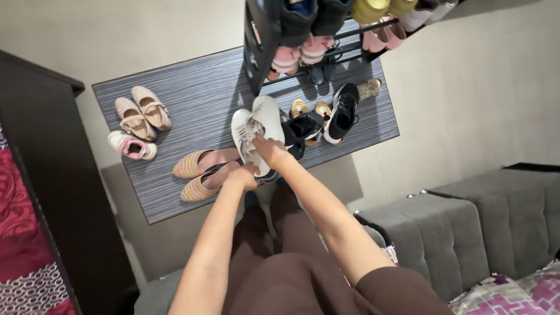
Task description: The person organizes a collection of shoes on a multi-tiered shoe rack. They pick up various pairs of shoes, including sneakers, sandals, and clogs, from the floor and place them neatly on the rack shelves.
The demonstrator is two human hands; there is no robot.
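Two hands work on a pair of white sneakers point(257, 129) that lies on a grey striped mat point(192, 93) in front of a dark shoe rack point(259, 46). The left hand point(242, 175) closes on the heel end of the sneakers, nearest the person; the right hand point(270, 149) rests on top of them by the laces, fingers curled over the upper, though how firmly it grips cannot be told. Both arms reach down from above the person's brown-clad legs.

Just left of the sneakers lies a pair of multicoloured woven flats point(201, 172), touching or nearly touching the left hand. Further left are a pair of beige strap shoes point(142, 111) and a small pink and white shoe point(132, 146). To the right lie a black shoe point(300, 129), gold embroidered slippers point(307, 108) and a black and white trainer point(341, 112). A grey sofa point(466, 233) stands at the right edge, a dark cabinet point(52, 186) at the left.

Judged from the hold, the step in hand is taking up or straightening the white pair; a lift would call for a firm grip on both shoes together, clear of the neighbouring flats.
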